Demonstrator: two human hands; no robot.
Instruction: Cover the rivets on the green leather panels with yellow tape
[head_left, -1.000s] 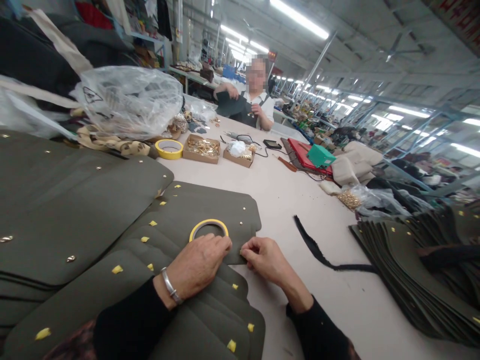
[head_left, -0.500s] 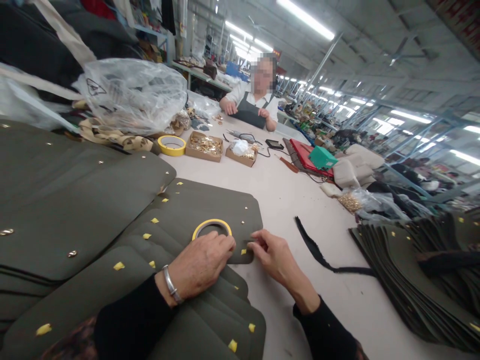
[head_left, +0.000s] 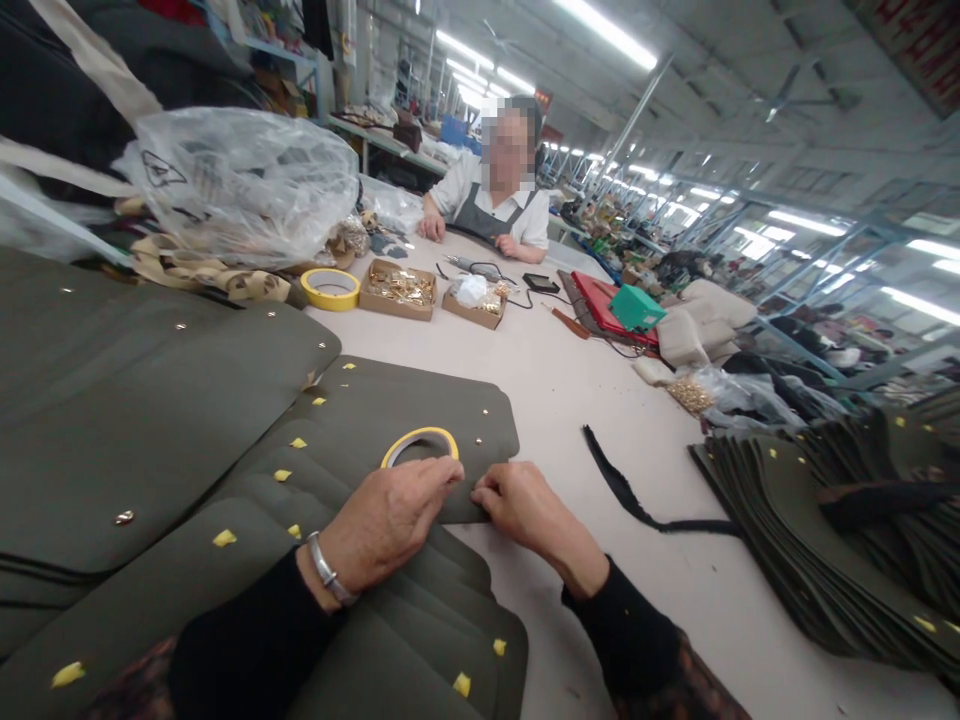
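A roll of yellow tape stands tilted over the dark green panel. My left hand, with a silver bracelet on the wrist, is closed on the roll's near side, and its thumb is hidden. My right hand is closed at the panel's near right corner, fingertips pressed together and touching the panel. What they pinch, if anything, cannot be seen. Small yellow tape pieces mark the overlapping panels below and to the left. Two small metal studs show on the panel beyond my hands.
More green panels with metal fittings lie left. A stack of panels stands right, near a black strip. Boxes of metal parts, another tape roll and a plastic bag lie further back. A co-worker sits opposite.
My right hand has shifted left onto the panel's corner, covering the yellow piece seen there before, and its fingers have drawn together. My left hand's fingers have straightened somewhat. The view has shifted slightly.
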